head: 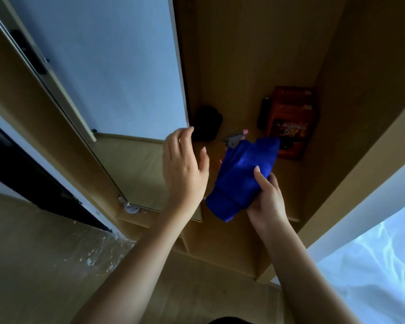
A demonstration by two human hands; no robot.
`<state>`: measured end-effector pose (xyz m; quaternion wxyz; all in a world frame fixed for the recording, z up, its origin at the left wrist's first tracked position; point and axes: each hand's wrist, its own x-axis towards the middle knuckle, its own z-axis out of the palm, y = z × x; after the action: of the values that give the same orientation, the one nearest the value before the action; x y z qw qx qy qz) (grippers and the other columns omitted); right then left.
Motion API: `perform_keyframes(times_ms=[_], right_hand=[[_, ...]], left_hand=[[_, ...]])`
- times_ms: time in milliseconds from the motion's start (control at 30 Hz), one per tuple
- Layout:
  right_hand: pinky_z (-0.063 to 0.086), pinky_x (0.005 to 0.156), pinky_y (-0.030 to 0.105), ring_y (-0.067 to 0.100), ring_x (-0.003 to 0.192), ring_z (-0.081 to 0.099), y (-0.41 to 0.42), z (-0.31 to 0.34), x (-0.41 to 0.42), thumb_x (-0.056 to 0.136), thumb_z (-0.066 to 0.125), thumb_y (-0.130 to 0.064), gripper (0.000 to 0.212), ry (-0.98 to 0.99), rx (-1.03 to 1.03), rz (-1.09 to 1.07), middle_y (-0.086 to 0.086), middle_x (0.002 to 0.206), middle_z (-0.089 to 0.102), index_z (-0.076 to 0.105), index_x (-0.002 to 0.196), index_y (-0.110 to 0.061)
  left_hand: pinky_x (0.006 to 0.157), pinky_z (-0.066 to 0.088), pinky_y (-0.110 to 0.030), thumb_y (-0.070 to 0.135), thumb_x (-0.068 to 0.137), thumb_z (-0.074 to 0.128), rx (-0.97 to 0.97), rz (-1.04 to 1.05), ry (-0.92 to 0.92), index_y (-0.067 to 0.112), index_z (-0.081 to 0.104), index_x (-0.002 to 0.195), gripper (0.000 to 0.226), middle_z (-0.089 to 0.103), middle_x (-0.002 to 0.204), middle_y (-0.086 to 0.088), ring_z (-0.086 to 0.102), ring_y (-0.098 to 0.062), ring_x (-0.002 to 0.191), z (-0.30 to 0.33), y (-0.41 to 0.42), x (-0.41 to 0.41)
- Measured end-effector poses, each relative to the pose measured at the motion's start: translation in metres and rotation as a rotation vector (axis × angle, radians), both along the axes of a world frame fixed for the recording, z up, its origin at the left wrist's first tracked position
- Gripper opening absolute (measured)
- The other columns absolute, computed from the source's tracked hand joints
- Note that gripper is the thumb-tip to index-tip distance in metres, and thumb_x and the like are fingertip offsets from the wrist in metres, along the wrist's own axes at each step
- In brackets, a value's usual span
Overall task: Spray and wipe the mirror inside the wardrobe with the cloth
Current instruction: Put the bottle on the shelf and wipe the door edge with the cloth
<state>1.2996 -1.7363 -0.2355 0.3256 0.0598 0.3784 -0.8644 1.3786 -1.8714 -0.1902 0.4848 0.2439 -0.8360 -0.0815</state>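
— What's in front of you, counted?

— From my head view: one blue cloth (241, 176), one mirror (108, 73), one spray nozzle (235, 138) just past my grip, one red box (291, 122).

— And your hands?

— My right hand (265, 199) clutches the cloth's near end. My left hand (184, 169) is beside it, fingers spread, holding nothing.

— How does the cloth lie?

— Its length runs away from my grip, toward the box.

Soft blue cloth (241, 176), glossy mirror (108, 78)
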Motion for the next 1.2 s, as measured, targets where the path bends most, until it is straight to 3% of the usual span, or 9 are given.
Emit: perform_keyframes(times_ms=[133,300,400,533,667,733,867,1067,1200], right_hand=[[0.059,0.079,0.05,0.022,0.099,0.066,0.0,-0.005,-0.015,0.088,0.071,-0.022,0.037,0.013,0.16,-0.105,-0.005,0.115,0.064,0.056,0.12,-0.033],[0.051,0.093,0.056,0.023,0.097,0.058,-0.006,-0.023,-0.048,0.091,0.069,-0.025,0.054,0.001,0.437,-0.268,-0.008,0.119,0.056,0.045,0.139,-0.029],[0.049,0.09,0.045,0.031,0.115,0.057,-0.013,-0.036,-0.073,0.091,0.069,-0.027,0.053,0.037,0.665,-0.294,0.0,0.128,0.058,0.047,0.139,-0.023],[0.05,0.089,0.042,0.035,0.115,0.059,-0.031,-0.054,-0.103,0.093,0.066,-0.03,0.052,0.214,1.0,-0.19,0.012,0.131,0.06,0.049,0.138,-0.011],[0.045,0.064,0.035,0.036,0.089,0.063,-0.043,-0.078,-0.111,0.1,0.054,-0.032,0.037,0.491,1.262,-0.006,0.014,0.095,0.061,0.054,0.118,0.0],[0.042,0.065,0.034,0.037,0.095,0.061,-0.046,-0.09,-0.109,0.104,0.045,-0.03,0.04,0.657,1.351,0.123,0.021,0.107,0.06,0.046,0.127,0.003],[0.037,0.106,0.048,0.036,0.132,0.042,-0.052,-0.101,-0.107,0.098,0.049,-0.019,0.059,0.823,1.327,0.108,0.019,0.148,0.04,0.026,0.15,-0.007],[0.04,0.061,0.03,0.039,0.097,0.058,-0.056,-0.09,-0.115,0.092,0.051,-0.009,0.033,0.784,1.366,0.146,0.026,0.117,0.057,0.05,0.123,0.002],[0.045,0.077,0.023,0.019,0.11,0.058,-0.077,-0.015,-0.095,0.092,0.054,-0.005,0.04,0.764,0.979,-0.111,0.008,0.126,0.056,0.05,0.131,-0.011]], left_hand=[[0.116,0.027,-0.05,0.017,0.09,0.064,-0.306,0.085,-0.092,0.001,0.037,0.144,0.062,0.038,0.15,-0.018,0.03,-0.029,0.141,0.011,-0.02,-0.019],[0.119,0.013,-0.043,0.019,0.091,0.063,-0.404,0.181,-0.16,0.004,0.023,0.15,0.073,0.026,0.156,-0.015,0.022,-0.027,0.145,0.026,-0.038,-0.039],[0.118,0.013,-0.043,0.013,0.09,0.065,-0.434,0.215,-0.165,0.004,0.021,0.15,0.076,0.026,0.157,-0.014,0.023,-0.027,0.145,0.027,-0.043,-0.047],[0.118,0.01,-0.042,0.004,0.088,0.061,-0.478,0.251,-0.164,0.003,0.017,0.151,0.076,0.026,0.157,-0.014,0.023,-0.027,0.145,0.024,-0.05,-0.05],[0.119,0.009,-0.042,0.002,0.089,0.059,-0.525,0.263,-0.158,0.003,0.019,0.15,0.073,0.028,0.156,-0.014,0.018,-0.026,0.144,0.021,-0.055,-0.052],[0.119,0.009,-0.041,0.001,0.09,0.056,-0.539,0.254,-0.158,0.004,0.02,0.15,0.07,0.028,0.156,-0.014,0.016,-0.026,0.144,0.021,-0.057,-0.051],[0.119,0.006,-0.041,0.003,0.091,0.056,-0.576,0.26,-0.176,0.005,0.021,0.151,0.069,0.027,0.156,-0.013,0.015,-0.026,0.144,0.021,-0.06,-0.05],[0.121,-0.001,-0.044,0.003,0.089,0.06,-0.59,0.205,-0.231,0.012,0.026,0.151,0.071,0.021,0.158,-0.009,0.007,-0.028,0.146,0.021,-0.063,-0.047],[0.121,-0.001,-0.044,0.003,0.087,0.063,-0.628,0.137,-0.264,0.013,0.024,0.151,0.076,0.015,0.159,-0.007,0.007,-0.024,0.148,0.017,-0.064,-0.039]])
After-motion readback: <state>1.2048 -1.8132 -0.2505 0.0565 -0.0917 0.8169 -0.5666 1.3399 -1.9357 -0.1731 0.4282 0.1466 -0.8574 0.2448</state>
